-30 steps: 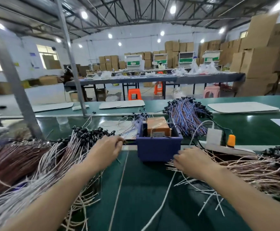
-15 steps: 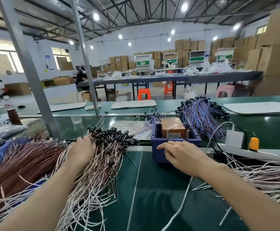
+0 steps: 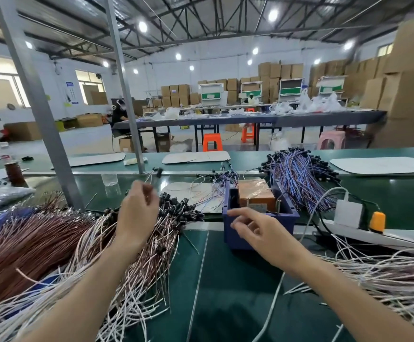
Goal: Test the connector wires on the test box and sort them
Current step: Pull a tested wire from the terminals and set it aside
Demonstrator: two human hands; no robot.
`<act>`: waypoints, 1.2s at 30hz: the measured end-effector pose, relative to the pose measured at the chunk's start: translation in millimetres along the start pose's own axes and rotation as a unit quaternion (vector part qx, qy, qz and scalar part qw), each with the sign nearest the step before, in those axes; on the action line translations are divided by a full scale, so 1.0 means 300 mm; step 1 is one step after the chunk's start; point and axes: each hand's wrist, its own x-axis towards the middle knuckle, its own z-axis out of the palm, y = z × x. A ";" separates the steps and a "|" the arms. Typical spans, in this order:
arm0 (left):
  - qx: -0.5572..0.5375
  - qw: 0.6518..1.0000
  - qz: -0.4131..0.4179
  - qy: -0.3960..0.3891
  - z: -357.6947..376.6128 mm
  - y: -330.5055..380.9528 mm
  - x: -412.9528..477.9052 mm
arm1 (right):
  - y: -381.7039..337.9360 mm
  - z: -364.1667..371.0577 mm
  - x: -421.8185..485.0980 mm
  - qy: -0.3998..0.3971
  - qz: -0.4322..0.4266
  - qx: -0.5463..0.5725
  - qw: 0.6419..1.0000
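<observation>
Left hand (image 3: 139,213): raised above the white pile, fingers curled, pinching one wire (image 3: 158,171) whose black plug sticks up past the fingertips (motion blur hides the exact grip).
Right hand (image 3: 262,233): in the air just in front of the box's near wall, fingers loosely spread, forefinger stretched leftward, holding nothing.
Box (image 3: 284,223): blue and open-topped, standing mid-table between the two hands.
Orange block (image 3: 256,193): sits inside the box toward its far side, wrapped in clear film.
White pile (image 3: 131,262): pale wires with black plugs, fanned out left of the box under the left forearm, plug ends toward the far side.
Brown pile (image 3: 28,243): further left, lying against the white pile.
Purple pile (image 3: 299,178): behind the box and to its right, black plugs along its far edge.
Right pile (image 3: 386,280): pale wires spread across the right of the table, beside the right forearm.
Power strip (image 3: 398,240): white, right of the box, carrying a white adapter (image 3: 347,213) and an orange plug (image 3: 377,222).
Table (image 3: 225,304): dark green, with one loose white wire running across it near the right forearm.
Post (image 3: 40,119): grey steel, rising at a slant from the left of the table.
Stools (image 3: 212,141): orange, on the floor beyond the table.
</observation>
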 end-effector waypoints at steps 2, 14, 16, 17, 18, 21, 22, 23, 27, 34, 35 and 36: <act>-0.044 0.991 0.115 -0.057 0.030 0.142 -0.057 | -0.054 -0.007 0.015 0.009 0.021 0.157 0.987; 0.023 0.929 0.293 -0.225 0.200 0.334 -0.239 | -0.037 -0.197 -0.079 0.210 0.117 0.689 0.683; 0.065 0.931 0.284 -0.220 0.178 0.296 -0.201 | -0.005 -0.245 -0.106 0.210 0.109 0.675 0.698; 0.083 0.930 0.291 -0.206 0.168 0.287 -0.181 | 0.009 -0.255 -0.114 0.201 0.111 0.646 0.728; 0.096 0.930 0.302 -0.188 0.161 0.290 -0.165 | 0.017 -0.251 -0.119 0.186 0.119 0.600 0.769; 0.121 0.911 0.372 -0.131 0.163 0.339 -0.131 | 0.016 -0.189 -0.113 0.112 0.138 0.424 0.888; 0.131 0.899 0.400 -0.120 0.170 0.365 -0.128 | 0.007 -0.164 -0.106 0.089 0.133 0.372 0.914; 0.138 0.886 0.428 -0.115 0.179 0.387 -0.128 | -0.001 -0.139 -0.098 0.070 0.121 0.329 0.934; 0.150 0.858 0.485 -0.076 0.209 0.428 -0.122 | -0.019 -0.095 -0.064 0.101 0.029 0.239 0.965; 0.076 0.950 0.278 0.118 0.192 0.449 -0.091 | -0.012 -0.183 -0.033 0.157 0.020 0.168 0.973; 0.079 0.961 0.245 0.105 0.194 0.449 -0.085 | -0.017 -0.201 -0.025 0.158 0.016 0.157 0.975; 0.088 0.969 0.214 0.091 0.198 0.450 -0.078 | -0.022 -0.219 -0.017 0.165 0.012 0.151 0.975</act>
